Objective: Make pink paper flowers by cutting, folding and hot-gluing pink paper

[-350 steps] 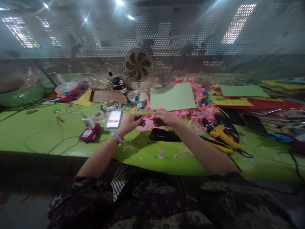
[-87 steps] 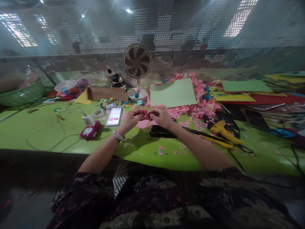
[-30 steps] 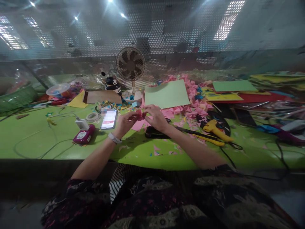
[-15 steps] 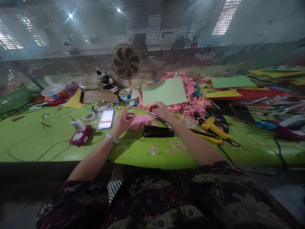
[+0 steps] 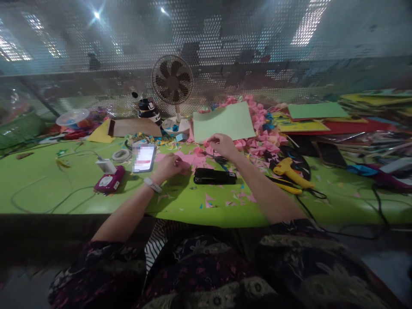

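Note:
My left hand (image 5: 169,167) is curled over flat pink paper pieces (image 5: 197,160), its fingertips pressed together on one of them. Farther right, my right hand (image 5: 224,146) is closed in a pinch by the lower edge of a pale green sheet (image 5: 225,122); what lies between its fingertips I cannot make out. A small folded pink piece (image 5: 199,151) shows just left of these fingers. Between my forearms lies a black stapler (image 5: 214,176), with pink scraps (image 5: 208,200) scattered in front of it. Behind the green sheet rises a heap of folded pink pieces (image 5: 262,139).
Left of my hand are a phone (image 5: 144,158), a tape roll (image 5: 121,155) and a purple power box (image 5: 110,179). A fan (image 5: 172,80) stands behind. To the right lie a yellow glue gun (image 5: 292,171), a dark phone (image 5: 331,154) and coloured sheets (image 5: 317,110).
My left hand has come down and slightly right, its fingers curling onto the pink paper. My right hand stays pinched and has shifted a little right. The view has moved slightly.

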